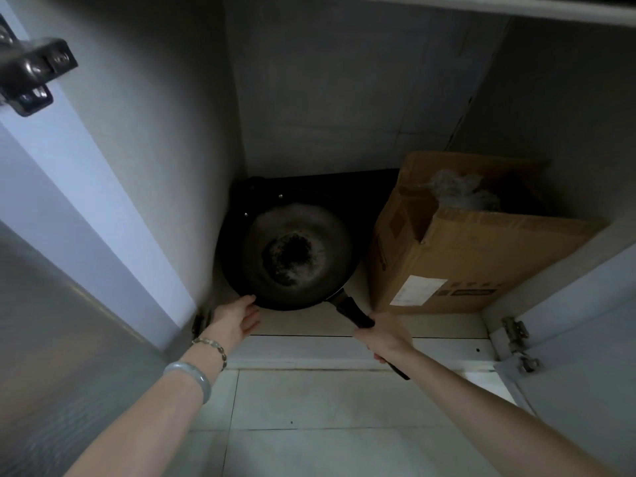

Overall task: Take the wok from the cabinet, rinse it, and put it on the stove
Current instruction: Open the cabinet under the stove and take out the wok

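Observation:
A dark round wok (pixel 289 256) with a worn patch at its centre lies on the floor of an open low cabinet (pixel 309 323), against the left wall. Its long black handle (pixel 352 313) points toward me at the lower right. My right hand (pixel 385 333) is closed around that handle, whose end sticks out below my wrist. My left hand (pixel 237 318) is open with fingers spread, its fingertips touching the wok's near left rim. The wok's far edge is lost in the dark back of the cabinet.
An open cardboard box (pixel 457 256) with plastic wrap inside stands right of the wok, close to its rim. Both cabinet doors are swung open, with hinges (pixel 516 342) at the right and at the upper left. Pale floor tiles (pixel 327 425) lie in front.

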A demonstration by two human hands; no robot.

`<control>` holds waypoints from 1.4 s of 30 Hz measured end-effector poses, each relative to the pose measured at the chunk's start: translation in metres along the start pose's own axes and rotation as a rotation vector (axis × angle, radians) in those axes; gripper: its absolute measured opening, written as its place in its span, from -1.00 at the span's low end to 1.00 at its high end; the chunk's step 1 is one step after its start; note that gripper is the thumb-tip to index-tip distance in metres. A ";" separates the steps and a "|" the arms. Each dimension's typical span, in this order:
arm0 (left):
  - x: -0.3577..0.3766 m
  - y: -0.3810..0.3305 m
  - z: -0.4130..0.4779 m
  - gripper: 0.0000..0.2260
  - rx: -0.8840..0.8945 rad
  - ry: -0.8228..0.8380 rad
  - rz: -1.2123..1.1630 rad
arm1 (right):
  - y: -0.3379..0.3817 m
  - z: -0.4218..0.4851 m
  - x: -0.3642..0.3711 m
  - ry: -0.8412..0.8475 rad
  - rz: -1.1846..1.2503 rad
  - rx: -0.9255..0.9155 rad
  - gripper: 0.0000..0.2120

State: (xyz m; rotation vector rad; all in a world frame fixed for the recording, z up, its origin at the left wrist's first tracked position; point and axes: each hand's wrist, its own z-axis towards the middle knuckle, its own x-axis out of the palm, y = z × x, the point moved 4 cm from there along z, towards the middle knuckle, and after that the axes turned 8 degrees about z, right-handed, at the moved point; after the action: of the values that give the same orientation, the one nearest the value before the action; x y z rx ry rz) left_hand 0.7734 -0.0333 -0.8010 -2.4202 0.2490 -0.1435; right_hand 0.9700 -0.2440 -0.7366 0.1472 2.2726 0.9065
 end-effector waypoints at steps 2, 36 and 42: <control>0.002 0.002 -0.010 -0.61 0.052 -0.017 -0.010 | -0.004 -0.008 -0.008 -0.023 0.016 -0.020 -0.95; -0.022 0.153 -0.396 -0.90 0.254 -0.024 -0.083 | -0.116 -0.298 -0.164 0.092 -0.237 -0.302 -0.83; -0.021 0.161 -0.405 -0.88 0.151 0.007 -0.078 | -0.123 -0.303 -0.170 0.073 -0.284 -0.302 -0.91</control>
State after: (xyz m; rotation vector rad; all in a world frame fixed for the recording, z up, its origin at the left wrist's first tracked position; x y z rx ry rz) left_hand 0.6619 -0.4051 -0.6010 -2.2798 0.1417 -0.1993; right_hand 0.9256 -0.5659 -0.5619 -0.3380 2.1203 1.0978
